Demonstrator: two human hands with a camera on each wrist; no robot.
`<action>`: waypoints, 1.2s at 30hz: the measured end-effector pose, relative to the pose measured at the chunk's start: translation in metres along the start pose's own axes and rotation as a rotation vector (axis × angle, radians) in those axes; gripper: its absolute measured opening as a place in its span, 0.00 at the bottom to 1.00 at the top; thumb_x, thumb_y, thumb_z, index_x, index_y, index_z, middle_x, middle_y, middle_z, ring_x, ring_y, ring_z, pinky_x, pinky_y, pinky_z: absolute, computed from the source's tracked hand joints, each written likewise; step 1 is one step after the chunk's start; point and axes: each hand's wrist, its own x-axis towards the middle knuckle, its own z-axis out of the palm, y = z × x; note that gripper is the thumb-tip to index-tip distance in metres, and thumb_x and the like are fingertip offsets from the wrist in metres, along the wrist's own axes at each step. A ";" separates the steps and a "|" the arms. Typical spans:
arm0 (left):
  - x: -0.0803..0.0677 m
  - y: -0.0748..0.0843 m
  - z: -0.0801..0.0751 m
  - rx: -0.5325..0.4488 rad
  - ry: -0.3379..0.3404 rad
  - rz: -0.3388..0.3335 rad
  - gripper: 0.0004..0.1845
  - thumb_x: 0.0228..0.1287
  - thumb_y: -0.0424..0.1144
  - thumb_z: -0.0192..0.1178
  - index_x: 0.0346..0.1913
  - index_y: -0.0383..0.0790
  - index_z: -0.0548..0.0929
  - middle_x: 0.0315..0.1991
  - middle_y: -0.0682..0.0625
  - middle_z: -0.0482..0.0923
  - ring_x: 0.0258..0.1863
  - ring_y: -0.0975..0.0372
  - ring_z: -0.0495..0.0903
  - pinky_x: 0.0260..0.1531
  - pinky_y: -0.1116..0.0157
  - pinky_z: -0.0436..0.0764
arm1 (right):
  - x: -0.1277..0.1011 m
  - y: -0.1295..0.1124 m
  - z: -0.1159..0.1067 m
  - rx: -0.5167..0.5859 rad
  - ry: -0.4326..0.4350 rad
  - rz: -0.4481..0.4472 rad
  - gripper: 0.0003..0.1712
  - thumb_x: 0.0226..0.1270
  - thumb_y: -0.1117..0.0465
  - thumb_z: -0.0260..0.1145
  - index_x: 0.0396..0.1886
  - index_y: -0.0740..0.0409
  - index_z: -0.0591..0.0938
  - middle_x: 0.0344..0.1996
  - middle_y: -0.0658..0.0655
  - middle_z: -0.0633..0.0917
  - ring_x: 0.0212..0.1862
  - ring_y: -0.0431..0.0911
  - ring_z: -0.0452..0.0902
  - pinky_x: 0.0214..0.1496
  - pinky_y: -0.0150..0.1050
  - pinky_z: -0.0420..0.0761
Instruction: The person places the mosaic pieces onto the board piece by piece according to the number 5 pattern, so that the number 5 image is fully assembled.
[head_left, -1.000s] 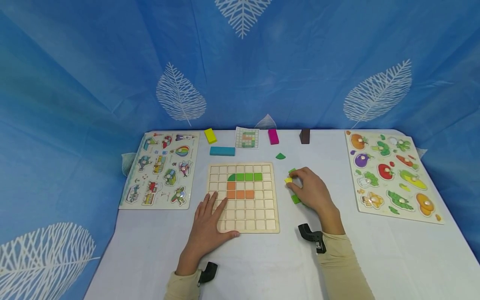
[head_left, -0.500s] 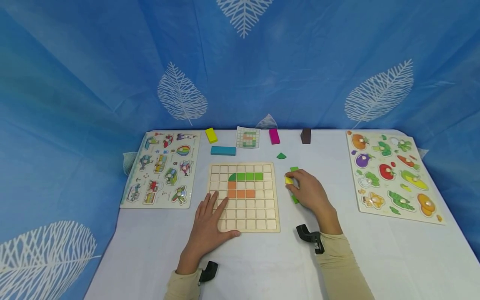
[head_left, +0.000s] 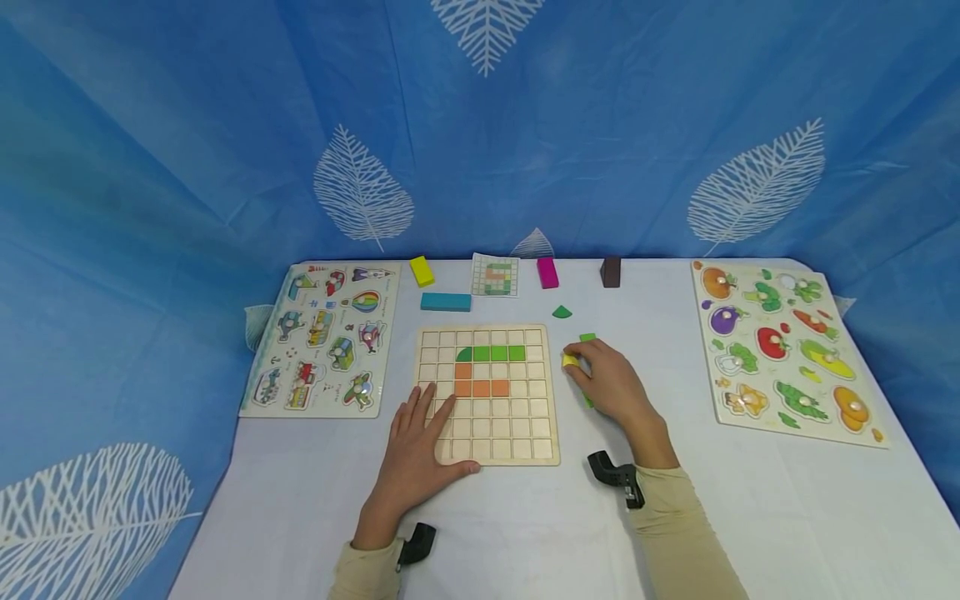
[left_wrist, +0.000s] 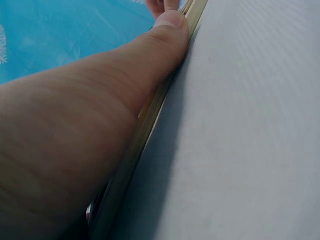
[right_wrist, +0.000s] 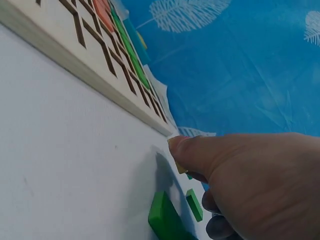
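Yellow tile is in a thumb-and-fingertip pinch of the right hand, just off the right edge of the board. Only a bit pokes out, so I can't tell how many fingers are behind it or whether it's clear of the surface. If the hold is only at the tips, I'd guess a sloppy squeeze could twist it or pop it out short of the board.

Bigger worry imo: the green tiles under and around that hand, right of the board. A low drag of the knuckles would probably scatter them. Green wedge, past the board's far right corner, looks safer unless the hand swings wide.

Left hand is spread, fingers over the board's left side and thumb at its near edge, gripping nothing. Looks like it's bracing the board. If it pushed unevenly, the board could skid and jog whatever's sitting in the cells. Index fingertip is right by the orange tiles around the board's middle, can't tell if touching, so a sideways twitch might nudge one. Green row, just beyond them on the board, has more breathing room.
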 end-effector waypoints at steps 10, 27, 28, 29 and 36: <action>0.000 0.000 0.001 0.001 0.000 -0.001 0.58 0.44 0.70 0.73 0.78 0.49 0.65 0.83 0.42 0.49 0.83 0.45 0.42 0.78 0.39 0.49 | -0.006 -0.028 0.012 0.007 -0.038 -0.117 0.18 0.71 0.56 0.69 0.58 0.56 0.84 0.55 0.57 0.85 0.61 0.54 0.81 0.64 0.53 0.81; -0.001 0.001 0.000 0.009 0.006 -0.001 0.58 0.45 0.71 0.73 0.78 0.48 0.65 0.83 0.41 0.50 0.83 0.45 0.43 0.77 0.38 0.50 | -0.012 -0.059 0.032 -0.067 -0.051 -0.242 0.13 0.69 0.57 0.71 0.51 0.52 0.86 0.48 0.51 0.86 0.49 0.48 0.85 0.52 0.47 0.85; 0.000 0.001 0.000 0.010 0.006 -0.002 0.58 0.45 0.71 0.73 0.78 0.48 0.66 0.83 0.41 0.50 0.83 0.45 0.43 0.77 0.38 0.50 | -0.012 -0.059 0.032 -0.066 -0.053 -0.242 0.13 0.69 0.57 0.71 0.51 0.52 0.86 0.47 0.51 0.86 0.49 0.48 0.85 0.52 0.47 0.85; 0.000 0.001 0.000 0.010 0.005 -0.003 0.58 0.45 0.71 0.73 0.78 0.49 0.65 0.83 0.41 0.50 0.83 0.45 0.43 0.77 0.38 0.50 | -0.013 -0.060 0.032 -0.066 -0.055 -0.241 0.12 0.69 0.57 0.71 0.50 0.52 0.86 0.47 0.50 0.86 0.49 0.48 0.85 0.52 0.47 0.85; 0.000 0.001 0.000 0.012 0.007 -0.001 0.58 0.44 0.71 0.73 0.78 0.49 0.65 0.83 0.41 0.50 0.83 0.45 0.43 0.77 0.38 0.50 | -0.014 -0.063 0.033 -0.065 -0.055 -0.231 0.10 0.69 0.57 0.71 0.47 0.52 0.87 0.44 0.49 0.86 0.47 0.46 0.85 0.51 0.45 0.85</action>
